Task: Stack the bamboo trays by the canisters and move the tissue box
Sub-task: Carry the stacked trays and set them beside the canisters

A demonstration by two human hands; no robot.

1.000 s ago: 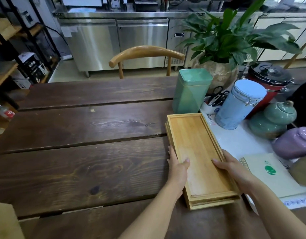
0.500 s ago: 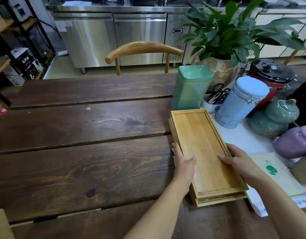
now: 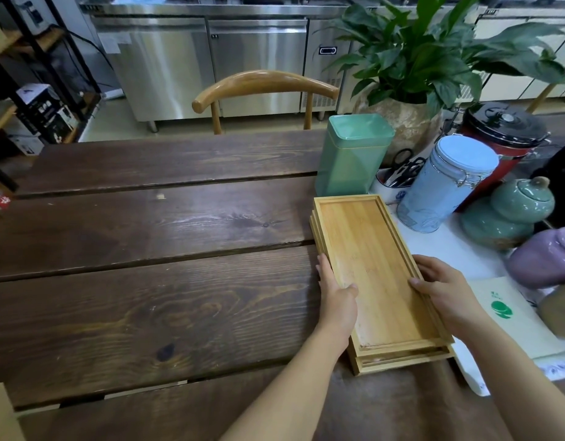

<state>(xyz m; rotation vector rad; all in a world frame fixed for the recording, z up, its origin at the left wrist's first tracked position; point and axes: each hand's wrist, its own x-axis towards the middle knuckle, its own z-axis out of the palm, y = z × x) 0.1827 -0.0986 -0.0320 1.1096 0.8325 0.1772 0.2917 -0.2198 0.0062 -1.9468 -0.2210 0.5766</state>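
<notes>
Dark plank table (image 3: 147, 281), steel counters (image 3: 211, 58) behind

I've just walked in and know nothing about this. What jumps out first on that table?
A stack of bamboo trays lies right of centre on the dark wooden table, with the left hand and right hand gripping its long sides. Just beyond stand a green tin and a blue canister, under a leafy potted plant.

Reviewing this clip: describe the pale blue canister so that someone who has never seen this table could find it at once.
Start at the big potted plant at the table's far right. In front of its pot, right of the square green tin, stands the pale blue canister, just beyond the far end of the bamboo trays. It alone is a round cylinder with a flat light lid and a wire clasp.
</notes>
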